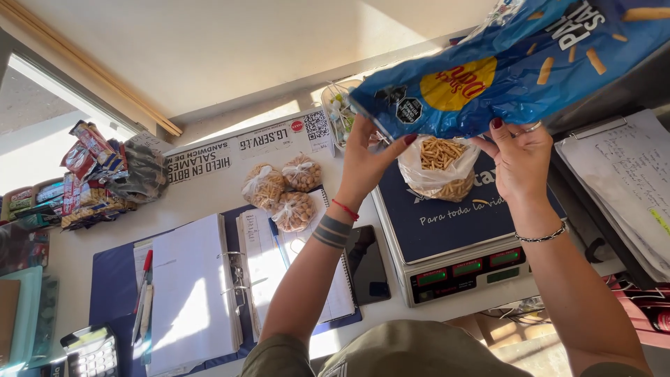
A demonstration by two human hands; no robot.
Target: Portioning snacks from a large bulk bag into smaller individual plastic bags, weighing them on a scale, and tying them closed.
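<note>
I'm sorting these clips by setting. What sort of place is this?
Probably a small shop counter where snacks are sold by weight: both hands tip a big blue snack bag over a clear plastic bag of sticks on a digital weighing scale, beside knotted clear portion bags.

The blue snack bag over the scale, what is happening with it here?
A person holds the big blue snack bag tilted with the left hand and the right hand. Under it, a small clear bag partly filled with snack sticks sits on the digital scale. Three tied filled bags lie beside an open notebook.
</note>
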